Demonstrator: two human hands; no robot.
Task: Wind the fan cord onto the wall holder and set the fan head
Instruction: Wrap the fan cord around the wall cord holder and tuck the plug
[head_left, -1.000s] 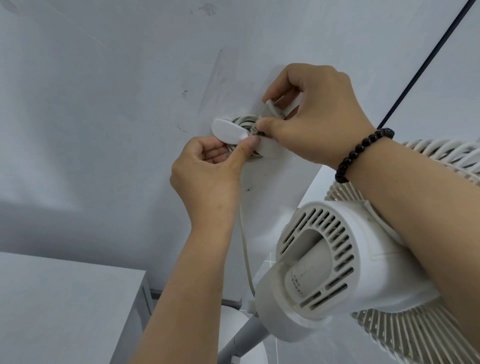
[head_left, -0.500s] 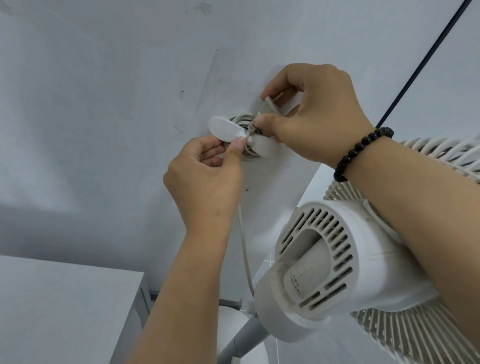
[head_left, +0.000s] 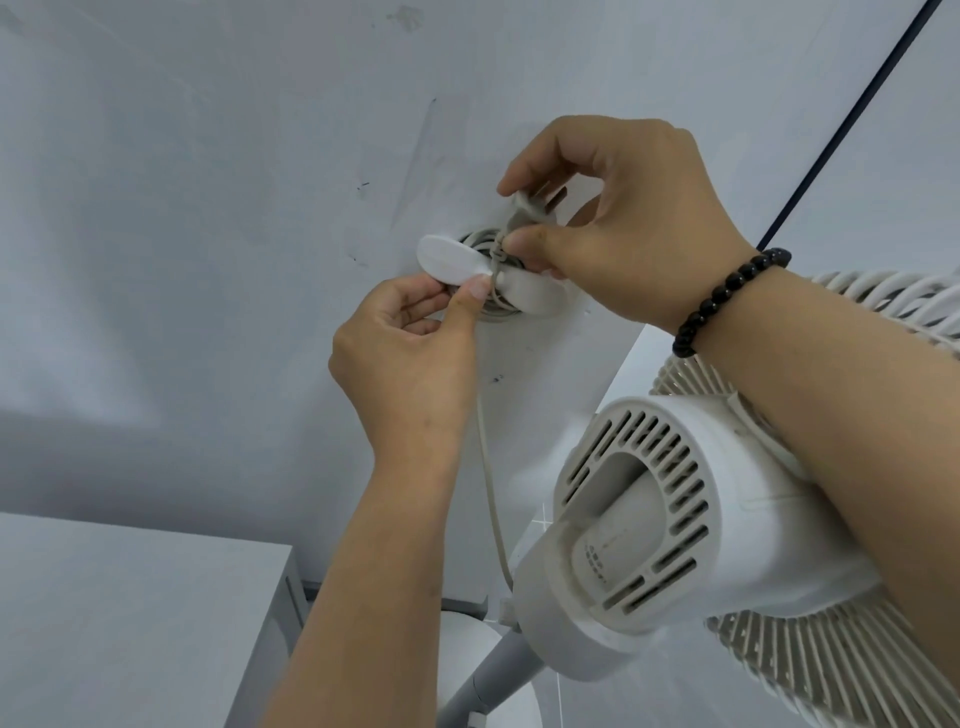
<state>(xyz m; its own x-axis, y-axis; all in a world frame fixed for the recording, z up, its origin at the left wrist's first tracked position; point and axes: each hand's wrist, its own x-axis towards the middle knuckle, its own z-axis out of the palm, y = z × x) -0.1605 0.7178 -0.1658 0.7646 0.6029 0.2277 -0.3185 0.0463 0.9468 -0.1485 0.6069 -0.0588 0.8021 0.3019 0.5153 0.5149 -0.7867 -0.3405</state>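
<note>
Your left hand pinches the cord with thumb and forefinger at the holder on the wall. Your right hand, at 2 o'clock from the holder, grips the plug between fingers and thumb, touching the coils wound behind the holder's white wings. From the holder the cord hangs toward 6 o'clock, down to the fan head, which sits tilted at 5 o'clock, beneath your right forearm. A cabinet stands at 7 o'clock.
</note>
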